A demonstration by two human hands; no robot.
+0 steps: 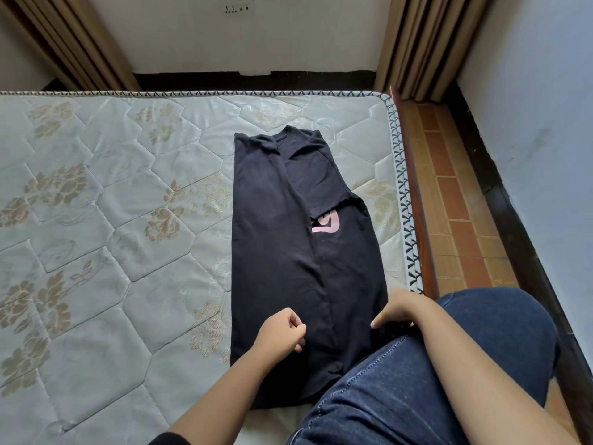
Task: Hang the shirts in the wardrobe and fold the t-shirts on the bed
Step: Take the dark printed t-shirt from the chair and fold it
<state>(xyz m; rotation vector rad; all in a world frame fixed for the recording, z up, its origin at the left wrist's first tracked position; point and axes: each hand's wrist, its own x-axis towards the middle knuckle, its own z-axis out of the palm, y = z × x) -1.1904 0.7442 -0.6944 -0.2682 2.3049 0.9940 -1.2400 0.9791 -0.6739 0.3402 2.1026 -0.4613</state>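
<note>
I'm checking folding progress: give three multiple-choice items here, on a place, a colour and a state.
1. Where does the black t-shirt lie?
A. on the floor
B. on a hanger
C. on the quilted floral mattress
2. What colour is its print?
A. pink
B. white
C. yellow
3. How is it arranged?
A. spread out flat
B. both sides folded inward
C. rolled up
Answers: C, quilting surrounds it on three sides; A, a pink mark shows in the gap between the folds; B, two flaps meet along the middle.
</note>
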